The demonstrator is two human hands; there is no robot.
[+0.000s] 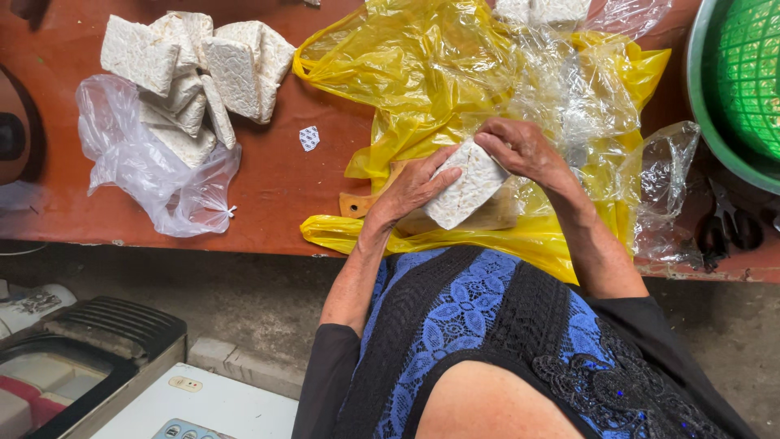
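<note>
Near the counter (276, 187) edge, the left hand (414, 187) and right hand (520, 150) are both closing around a white tempeh block (465, 189), lifted over the wooden board (487, 218) on yellow plastic sheeting (422, 73). Fingers are best gripping the edges lightly, avoiding crumbling. Farther left, more unwrapped blocks (203, 73) are lying stacked.

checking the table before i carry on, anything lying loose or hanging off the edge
A small white patterned scrap lies loose on the red table, apart from the tempeh pile. The yellow plastic sheet droops over the front edge. Both hands, left hand and right hand, hold a tempeh block.
</note>
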